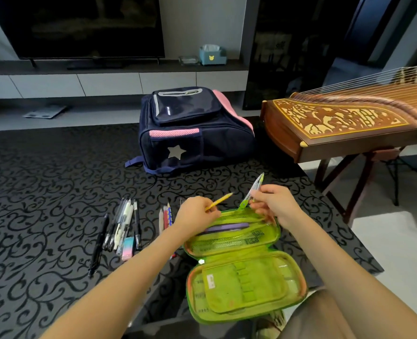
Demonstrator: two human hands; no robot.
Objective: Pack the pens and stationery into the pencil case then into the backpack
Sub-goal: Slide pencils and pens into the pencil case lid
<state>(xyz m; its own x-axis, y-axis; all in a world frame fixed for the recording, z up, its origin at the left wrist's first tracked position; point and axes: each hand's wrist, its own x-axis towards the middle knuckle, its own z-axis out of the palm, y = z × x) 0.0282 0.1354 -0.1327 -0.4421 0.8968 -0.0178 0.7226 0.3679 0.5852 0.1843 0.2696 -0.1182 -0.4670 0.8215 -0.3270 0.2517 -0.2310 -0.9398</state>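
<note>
A black surface (43,192) with a glossy scrolling vine pattern fills the foreground. Behind it, a dark television (80,25) stands on a long low console (104,81) with white drawer fronts, against a grey wall (202,20). A pale blue tissue box (213,56) sits on the console beside a glass dish (189,60). A scale (45,111) lies below. At right, a carved wooden zither (337,123) rests on a stand (363,172) over pale floor (398,241), near a dark cabinet (290,52).

Black scroll-patterned surface (43,179), backpack (192,133), open green pencil case (246,285), pens (122,228), pencils (165,216)
</note>
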